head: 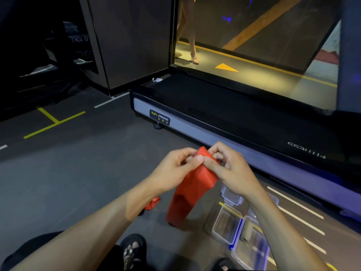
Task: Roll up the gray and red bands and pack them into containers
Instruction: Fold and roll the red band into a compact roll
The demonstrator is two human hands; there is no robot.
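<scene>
A red band (pixel 192 184) hangs from both hands down to the floor. My left hand (pixel 176 167) pinches its top end with thumb and curled fingers. My right hand (pixel 228 166) pinches the same end from the right, fingers curled over it. A second red piece (pixel 153 204) shows on the floor behind my left forearm. Clear plastic containers (pixel 226 224) with blue clips stand on the floor at the lower right. A rolled gray band (pixel 247 230) lies inside one of them, partly hidden by my right forearm.
A treadmill (pixel 224 118) with a black belt runs across the right side, just beyond my hands. Behind it a mirror shows a person's legs. The dark floor (pixel 82 173) carries yellow and white lines. My sandaled foot (pixel 132 251) is at the bottom.
</scene>
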